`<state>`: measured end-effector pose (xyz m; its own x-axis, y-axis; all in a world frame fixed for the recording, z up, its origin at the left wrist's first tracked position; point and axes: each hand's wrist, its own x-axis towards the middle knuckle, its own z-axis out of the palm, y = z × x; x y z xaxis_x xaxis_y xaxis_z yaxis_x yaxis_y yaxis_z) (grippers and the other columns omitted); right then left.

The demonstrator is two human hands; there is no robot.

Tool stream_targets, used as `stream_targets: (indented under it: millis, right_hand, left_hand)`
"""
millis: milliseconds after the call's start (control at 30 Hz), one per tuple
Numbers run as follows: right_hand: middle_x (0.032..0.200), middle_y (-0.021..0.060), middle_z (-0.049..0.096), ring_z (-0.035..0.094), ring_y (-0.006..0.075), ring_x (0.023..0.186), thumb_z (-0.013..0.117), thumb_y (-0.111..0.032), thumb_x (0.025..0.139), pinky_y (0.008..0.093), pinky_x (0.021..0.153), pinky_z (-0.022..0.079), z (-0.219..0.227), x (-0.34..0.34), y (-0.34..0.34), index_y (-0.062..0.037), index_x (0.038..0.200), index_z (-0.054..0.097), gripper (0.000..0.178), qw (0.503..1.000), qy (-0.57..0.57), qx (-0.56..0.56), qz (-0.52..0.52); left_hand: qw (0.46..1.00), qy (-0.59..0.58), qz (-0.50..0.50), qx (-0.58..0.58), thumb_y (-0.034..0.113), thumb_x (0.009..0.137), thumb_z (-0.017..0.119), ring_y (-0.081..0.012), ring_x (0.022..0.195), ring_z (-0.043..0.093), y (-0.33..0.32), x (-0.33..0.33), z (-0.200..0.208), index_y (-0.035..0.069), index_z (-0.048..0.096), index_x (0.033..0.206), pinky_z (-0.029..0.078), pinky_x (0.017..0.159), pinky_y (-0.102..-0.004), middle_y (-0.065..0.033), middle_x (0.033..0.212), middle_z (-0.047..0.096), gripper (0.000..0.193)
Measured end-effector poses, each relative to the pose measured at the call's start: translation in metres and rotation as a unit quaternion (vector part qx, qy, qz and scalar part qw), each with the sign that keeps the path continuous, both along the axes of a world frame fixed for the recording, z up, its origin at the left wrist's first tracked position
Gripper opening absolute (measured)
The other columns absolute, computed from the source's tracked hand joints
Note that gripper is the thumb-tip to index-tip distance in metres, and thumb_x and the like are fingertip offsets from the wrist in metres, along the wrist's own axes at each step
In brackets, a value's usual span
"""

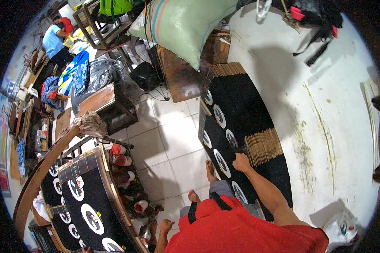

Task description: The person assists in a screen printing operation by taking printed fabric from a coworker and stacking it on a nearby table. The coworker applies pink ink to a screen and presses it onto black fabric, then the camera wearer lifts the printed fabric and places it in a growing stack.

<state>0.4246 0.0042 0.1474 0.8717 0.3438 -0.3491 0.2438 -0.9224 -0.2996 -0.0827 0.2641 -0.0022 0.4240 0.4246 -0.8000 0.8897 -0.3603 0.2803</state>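
My right hand (242, 163) is closed over the long bench on the right, next to a row of brown board edges (264, 147). Whatever its fingers may hold is hidden. Beneath it lies black cloth (236, 95) with white round cartoon prints (221, 162) down its left side. My left hand (166, 224) hangs low with curled fingers, and nothing shows in it. It is nearest to the left table, where more black cloth (83, 202) bears similar white prints (92, 219).
Red-and-white containers (118, 149) and an open pot (141, 206) stand beside the left table. A curved wooden bar (46, 168) arches over that side. White floor tiles (173, 145) run between. A big pale green sack (181, 27) sits ahead; another person (54, 40) is far left.
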Motion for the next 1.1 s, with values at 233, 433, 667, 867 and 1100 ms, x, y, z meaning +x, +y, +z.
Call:
stream_targets:
  millis: [233,433,667,867,1100]
  right_hand:
    - [0.094,0.0281,0.058,0.056,0.0412,0.091,0.054,-0.012,0.069,0.0467,0.081,0.045,-0.046,0.116,0.017,0.0062,0.095,0.055,0.032,0.999,0.026,-0.003,-0.032]
    - [0.096,0.0284,0.057,0.056,0.0410,0.092,0.055,-0.011,0.069,0.0466,0.082,0.044,-0.096,0.214,0.051,0.0064,0.093,0.056,0.030,0.998,0.049,-0.001,-0.044]
    - [0.091,0.0252,0.059,0.058,0.0396,0.088,0.060,-0.011,0.068,0.0452,0.079,0.047,-0.152,0.299,0.096,0.0041,0.091,0.056,0.028,0.999,-0.009,-0.020,-0.042]
    - [0.093,0.0220,0.060,0.059,0.0358,0.090,0.064,-0.017,0.069,0.0421,0.080,0.048,-0.180,0.346,0.118,0.0023,0.093,0.057,0.032,0.997,-0.015,-0.049,-0.065]
    - [0.091,0.0210,0.062,0.061,0.0352,0.087,0.066,-0.016,0.068,0.0408,0.078,0.049,-0.184,0.356,0.114,0.0012,0.089,0.059,0.028,0.994,-0.014,-0.069,-0.082]
  left_hand:
    - [0.945,-0.099,0.310,-0.026,0.026,0.068,0.071,-0.0210,0.068,0.061,-0.027,0.089,-0.004,-0.001,0.063,0.080,0.047,0.065,-0.0319,-0.0116,0.070,0.064,0.031]
    - [0.924,-0.142,0.354,-0.010,0.021,0.072,0.069,-0.0145,0.061,0.056,-0.060,0.182,0.055,-0.004,0.062,0.079,0.046,0.059,-0.0284,-0.0081,0.068,0.062,0.027]
    - [0.888,-0.039,0.448,-0.092,0.016,0.073,0.068,-0.0152,0.062,0.058,-0.102,0.147,0.048,-0.001,0.061,0.073,0.047,0.059,-0.0281,-0.0090,0.070,0.062,0.018]
    - [0.855,-0.049,0.510,-0.072,0.013,0.072,0.069,-0.0147,0.059,0.056,-0.113,0.136,0.035,-0.002,0.059,0.080,0.044,0.054,-0.0255,-0.0082,0.070,0.061,0.020]
    - [0.857,-0.063,0.509,-0.060,0.016,0.072,0.069,-0.0146,0.059,0.056,-0.094,0.163,0.047,-0.001,0.059,0.083,0.042,0.052,-0.0253,-0.0081,0.069,0.061,0.022]
